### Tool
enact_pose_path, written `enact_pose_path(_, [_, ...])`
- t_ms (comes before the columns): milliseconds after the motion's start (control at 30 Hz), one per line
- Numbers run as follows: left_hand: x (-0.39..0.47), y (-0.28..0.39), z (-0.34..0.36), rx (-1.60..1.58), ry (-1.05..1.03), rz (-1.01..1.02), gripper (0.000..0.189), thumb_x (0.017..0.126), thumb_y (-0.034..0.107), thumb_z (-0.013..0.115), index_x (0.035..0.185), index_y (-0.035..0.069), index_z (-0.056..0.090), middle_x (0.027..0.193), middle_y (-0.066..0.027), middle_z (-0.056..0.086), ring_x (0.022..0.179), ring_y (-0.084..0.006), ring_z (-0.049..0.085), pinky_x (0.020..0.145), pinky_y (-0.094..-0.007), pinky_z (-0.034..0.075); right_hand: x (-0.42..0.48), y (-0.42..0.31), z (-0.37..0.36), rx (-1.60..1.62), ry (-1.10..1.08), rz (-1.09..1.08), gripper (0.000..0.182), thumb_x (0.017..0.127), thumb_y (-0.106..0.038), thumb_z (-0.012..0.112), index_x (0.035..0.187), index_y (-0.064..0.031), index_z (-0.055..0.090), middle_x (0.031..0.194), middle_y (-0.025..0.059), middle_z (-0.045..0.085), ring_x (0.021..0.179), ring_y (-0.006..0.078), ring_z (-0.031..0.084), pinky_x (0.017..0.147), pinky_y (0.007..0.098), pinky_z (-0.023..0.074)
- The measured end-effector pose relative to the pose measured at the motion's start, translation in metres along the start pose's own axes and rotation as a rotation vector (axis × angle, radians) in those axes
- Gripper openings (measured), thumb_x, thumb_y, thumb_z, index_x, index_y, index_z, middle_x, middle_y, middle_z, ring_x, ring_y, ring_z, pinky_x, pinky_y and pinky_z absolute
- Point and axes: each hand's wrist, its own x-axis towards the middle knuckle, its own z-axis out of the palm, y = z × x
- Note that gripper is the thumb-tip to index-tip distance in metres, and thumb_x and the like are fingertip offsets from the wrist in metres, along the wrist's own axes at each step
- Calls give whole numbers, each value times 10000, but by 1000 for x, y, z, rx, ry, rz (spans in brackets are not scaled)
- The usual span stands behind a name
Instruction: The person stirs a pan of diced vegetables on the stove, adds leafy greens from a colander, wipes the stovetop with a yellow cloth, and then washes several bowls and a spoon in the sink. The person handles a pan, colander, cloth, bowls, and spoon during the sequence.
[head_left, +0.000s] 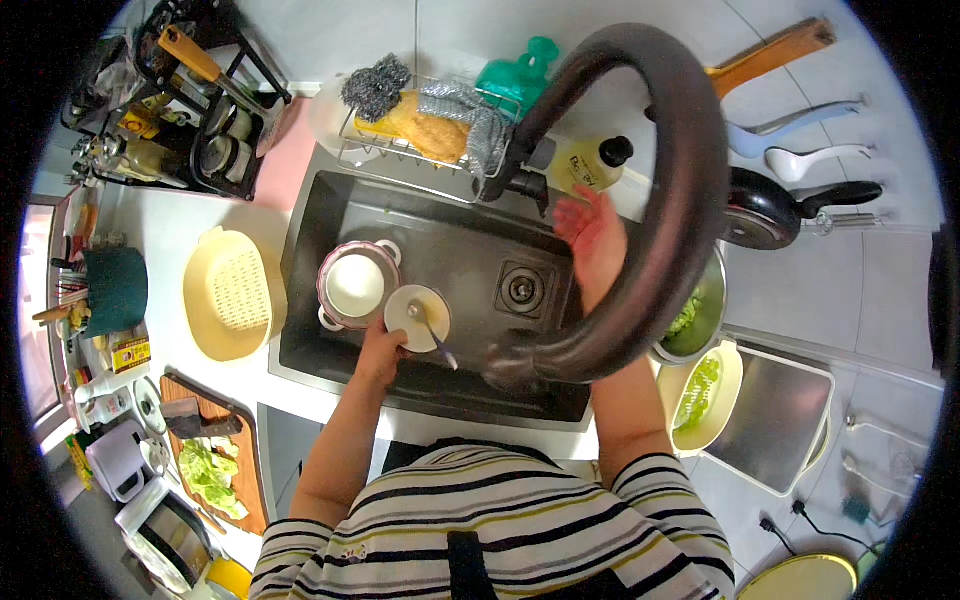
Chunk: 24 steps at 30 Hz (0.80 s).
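Observation:
My left hand (386, 349) grips the rim of a small white bowl (409, 339) with a spoon (429, 326) in it, over the dark sink (465, 225). Touching or just beside that bowl, a larger two-handled bowl with a scalloped rim (322, 289) stands in the sink with a white bowl (355, 285) inside. My right hand (589, 225) is raised near the faucet handle (534, 187) and the yellow soap bottle (585, 166); its fingers are apart and it holds nothing. The thick curved faucet (694, 172) hides part of my right forearm.
A cream colander (196, 292) stands left of the sink. Lettuce (206, 472) and a cleaver (199, 424) lie on a wooden board (251, 450). A wire rack (405, 176) holds scrubbers behind the sink. At right are a metal bowl (716, 315) and a cream basket (724, 405) with greens.

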Motion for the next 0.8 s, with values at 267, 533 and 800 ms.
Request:
enact_pose_path(267, [-26,0,30,23,-105,-99,572,700,11,545,1244,85,387,988,-90,567,712,-174,582,510,-262,450,73,-79,80,-904,-432,-366,311,922,-295,562,1044,-18,631,921,82,656,822,249,602,732,376,476])
enact_pose_path(533, [-26,-25,24,48,-161,-99,576,731,37,562,1262,105,351,962,-92,555,736,-179,582,542,-277,453,52,-79,158,-651,-294,30,435,908,-487,572,873,-64,665,720,2,620,566,60,533,401,197,322])
enact_pose_path(800, [-30,-24,22,121,-149,-111,574,741,40,556,1275,108,356,1000,-99,543,758,-180,572,575,-287,450,68,-76,148,-670,-410,-87,286,868,-353,689,791,-81,639,719,3,619,583,72,548,418,204,362])
